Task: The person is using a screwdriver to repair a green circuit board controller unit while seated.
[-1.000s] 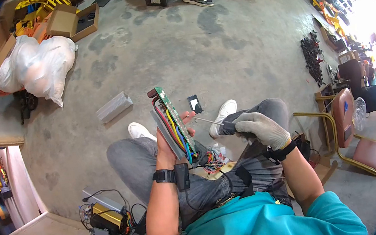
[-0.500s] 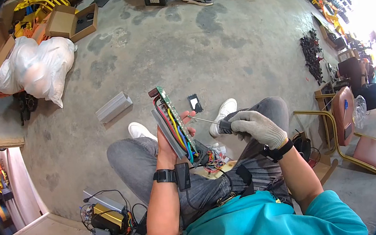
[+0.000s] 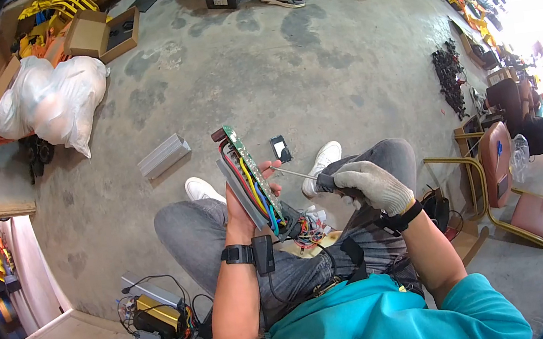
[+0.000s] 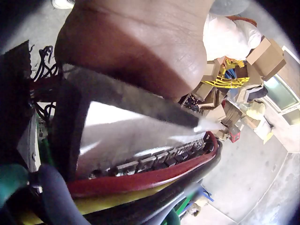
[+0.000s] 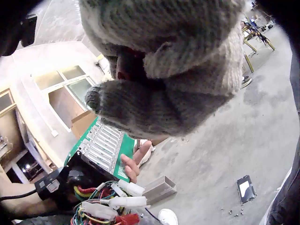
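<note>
My bare left hand (image 3: 239,213) grips a wired circuit board (image 3: 253,175) with a grey metal plate along one side, tilted upright over my lap. Red, yellow and blue wires run between board and plate; the metal plate (image 4: 126,136) lies against the palm in the left wrist view. From the board's lower end spills a bundle of thin wires with white connectors (image 5: 126,201). In a knitted glove, my right hand (image 3: 375,185) holds a screwdriver (image 3: 295,172) by its dark handle. Its shaft points at the board's edge, close by the left fingertips (image 3: 276,188).
On the floor ahead lie a hollow aluminium housing (image 3: 165,157) and a small black part with a white face (image 3: 280,149). A gold-and-black wired unit (image 3: 157,315) sits at lower left. A chair (image 3: 498,169) stands right, white bags (image 3: 53,101) at far left.
The screwdriver and right hand have shifted very slightly leftward. The left hand keeps its hold on the circuit board with hardly any movement.
</note>
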A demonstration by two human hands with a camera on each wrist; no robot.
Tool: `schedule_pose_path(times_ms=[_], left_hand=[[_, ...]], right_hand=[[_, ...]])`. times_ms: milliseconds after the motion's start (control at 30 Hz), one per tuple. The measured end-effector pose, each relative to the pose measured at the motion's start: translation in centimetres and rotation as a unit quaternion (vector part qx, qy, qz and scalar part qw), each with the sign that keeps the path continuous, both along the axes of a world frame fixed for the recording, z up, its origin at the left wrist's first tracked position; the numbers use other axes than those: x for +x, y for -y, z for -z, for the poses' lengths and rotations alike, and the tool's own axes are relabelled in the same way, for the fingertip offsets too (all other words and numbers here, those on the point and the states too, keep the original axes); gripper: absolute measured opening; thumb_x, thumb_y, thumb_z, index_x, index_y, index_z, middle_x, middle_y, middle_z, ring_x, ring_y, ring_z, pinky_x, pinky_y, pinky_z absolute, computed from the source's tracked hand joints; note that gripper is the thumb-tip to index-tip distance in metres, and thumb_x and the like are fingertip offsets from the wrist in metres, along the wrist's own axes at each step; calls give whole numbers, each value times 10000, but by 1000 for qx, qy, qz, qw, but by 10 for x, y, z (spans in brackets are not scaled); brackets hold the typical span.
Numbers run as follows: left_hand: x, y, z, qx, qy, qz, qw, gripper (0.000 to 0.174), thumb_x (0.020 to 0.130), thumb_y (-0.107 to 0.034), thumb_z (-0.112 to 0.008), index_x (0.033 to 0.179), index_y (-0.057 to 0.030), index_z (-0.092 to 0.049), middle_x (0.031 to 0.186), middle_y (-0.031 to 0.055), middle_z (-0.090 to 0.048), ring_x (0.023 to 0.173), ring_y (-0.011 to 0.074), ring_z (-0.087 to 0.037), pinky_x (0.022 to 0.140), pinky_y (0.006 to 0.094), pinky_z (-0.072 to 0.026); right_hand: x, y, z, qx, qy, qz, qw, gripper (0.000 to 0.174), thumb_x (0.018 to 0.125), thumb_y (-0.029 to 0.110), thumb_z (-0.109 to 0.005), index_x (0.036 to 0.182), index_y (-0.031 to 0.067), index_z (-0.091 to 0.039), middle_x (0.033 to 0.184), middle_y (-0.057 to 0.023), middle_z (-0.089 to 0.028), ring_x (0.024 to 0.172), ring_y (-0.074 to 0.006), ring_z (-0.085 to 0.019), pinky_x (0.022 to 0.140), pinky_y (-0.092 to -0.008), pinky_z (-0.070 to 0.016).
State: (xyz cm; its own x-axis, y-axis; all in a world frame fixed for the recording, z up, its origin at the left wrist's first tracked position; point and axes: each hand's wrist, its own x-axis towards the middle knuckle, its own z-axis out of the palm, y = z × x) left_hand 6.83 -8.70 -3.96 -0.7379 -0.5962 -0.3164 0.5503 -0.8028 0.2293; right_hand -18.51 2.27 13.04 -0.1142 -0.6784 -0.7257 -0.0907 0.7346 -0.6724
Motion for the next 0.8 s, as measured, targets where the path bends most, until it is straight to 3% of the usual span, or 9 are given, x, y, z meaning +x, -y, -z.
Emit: schedule_pose_path(times_ms=[233,333,400,600,733,800], left_hand=[[-2,-1,-1,-2,-4,-11,1000,768,1071,-577,-373,1360,91,-619,1400,295,-623,825,355,-778,732,413,-648],[-1,0,0,-3,-4,-4,1000,703,1085,-526,-394,1384,81,-584,1461,289,-581,840,336,-773,718,410,-662],[-1,0,0,-3,-5,-2,1000,703,1086,-526,-393,1385,82,-583,1465,290,-577,835,338,-772,720,410,-662],[-2,0,1,-7,-10,-3,1000,703,1091,-528,-383,1373,80,-595,1452,281,-590,833,340,-773,725,412,-658],[-2,0,0,3,0,-2,1000,712,1094,-539,-358,1371,68,-609,1447,274,-599,831,335,-771,735,412,-652],[-3,0,0,-2,9,0,1000,713,1096,-540,-350,1375,63,-609,1448,273,-599,831,333,-770,738,410,-649]], right_hand=[[0,2,-6,-7,8,-27,1000,344,965,269,-596,1021,-8,-792,832,-14,-670,706,-93,-536,648,-275,-430],[-4,-1,3,-35,-28,-70,997,345,965,267,-603,1037,-10,-795,850,-27,-684,729,-103,-569,671,-274,-456],[1,0,3,-18,-38,-9,999,324,952,259,-646,1052,-18,-782,859,-50,-695,771,-123,-617,725,-283,-498],[8,-4,-9,-90,-127,13,988,369,895,213,-755,1182,-11,-693,963,-89,-708,868,-154,-677,820,-313,-540],[19,-4,-17,-120,-231,7,966,380,906,178,-754,1233,9,-660,1031,-104,-710,950,-177,-692,868,-325,-549],[22,-6,-10,-210,-244,45,946,345,927,134,-745,1238,19,-649,1065,-123,-710,1009,-194,-696,909,-338,-551]])
